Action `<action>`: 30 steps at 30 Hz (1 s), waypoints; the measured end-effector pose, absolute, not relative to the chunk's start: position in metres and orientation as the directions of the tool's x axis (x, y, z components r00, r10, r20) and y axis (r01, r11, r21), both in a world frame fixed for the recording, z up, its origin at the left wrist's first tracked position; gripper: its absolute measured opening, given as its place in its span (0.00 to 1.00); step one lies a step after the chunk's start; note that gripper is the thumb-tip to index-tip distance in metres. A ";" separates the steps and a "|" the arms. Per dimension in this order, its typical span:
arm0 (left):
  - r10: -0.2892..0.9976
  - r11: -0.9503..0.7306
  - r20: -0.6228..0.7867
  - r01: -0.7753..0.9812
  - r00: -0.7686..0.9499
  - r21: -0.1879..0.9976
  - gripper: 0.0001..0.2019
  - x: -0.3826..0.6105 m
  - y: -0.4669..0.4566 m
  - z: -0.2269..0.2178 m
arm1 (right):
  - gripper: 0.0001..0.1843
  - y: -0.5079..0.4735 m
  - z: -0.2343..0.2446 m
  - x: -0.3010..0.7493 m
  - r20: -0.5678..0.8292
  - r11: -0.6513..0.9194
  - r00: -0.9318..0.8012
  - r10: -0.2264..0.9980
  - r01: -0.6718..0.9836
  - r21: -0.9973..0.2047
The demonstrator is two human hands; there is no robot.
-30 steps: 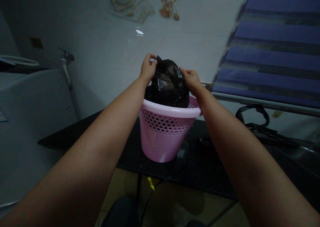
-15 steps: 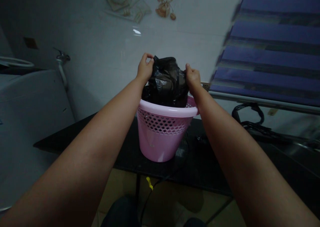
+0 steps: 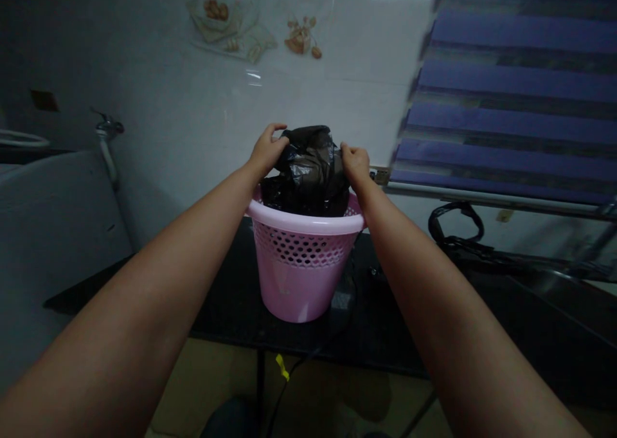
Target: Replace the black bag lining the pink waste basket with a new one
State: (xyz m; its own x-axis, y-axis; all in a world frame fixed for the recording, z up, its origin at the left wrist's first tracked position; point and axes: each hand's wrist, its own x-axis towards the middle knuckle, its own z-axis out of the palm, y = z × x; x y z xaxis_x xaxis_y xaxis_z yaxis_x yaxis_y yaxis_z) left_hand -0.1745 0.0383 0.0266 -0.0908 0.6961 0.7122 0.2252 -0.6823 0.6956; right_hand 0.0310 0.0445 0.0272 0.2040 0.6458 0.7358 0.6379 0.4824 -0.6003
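Observation:
A pink plastic basket (image 3: 299,290) with a band of holes below its rim stands upright on a dark tabletop. Out of its mouth rises a crumpled black plastic bag (image 3: 311,168), partly inside the basket. My left hand (image 3: 267,152) pinches the bag's upper left edge between thumb and fingers. On the opposite side my right hand (image 3: 355,164) is closed on the bag's right edge, thumb up. Both forearms pass close to the basket's rim. The bag's lower part is hidden inside the basket.
The dark table (image 3: 385,335) runs along a tiled wall. Black plastic bags (image 3: 456,226) lie at the right, near a sink. A washing machine (image 3: 62,232) and a tap (image 3: 108,126) are at the left. A cord with a yellow tag (image 3: 282,367) hangs in front.
The view has shifted, so the basket and surroundings appear lower and further left. Both hands keep hold of the bag, whose top looks slightly lower over the rim.

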 end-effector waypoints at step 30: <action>0.699 -0.556 0.715 0.623 -0.008 0.551 0.12 -0.196 0.036 -0.001 | 0.14 0.040 0.033 0.025 0.715 0.578 0.211 0.666 0.460 -0.674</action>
State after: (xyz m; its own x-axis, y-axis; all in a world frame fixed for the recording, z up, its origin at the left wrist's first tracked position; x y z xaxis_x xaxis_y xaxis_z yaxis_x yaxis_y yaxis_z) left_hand -0.1959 0.0358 -0.0014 -0.0076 0.6995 0.7146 0.6226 -0.5559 0.5508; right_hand 0.0250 0.0399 0.0327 0.2110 0.6661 0.7154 0.4601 0.5781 -0.6739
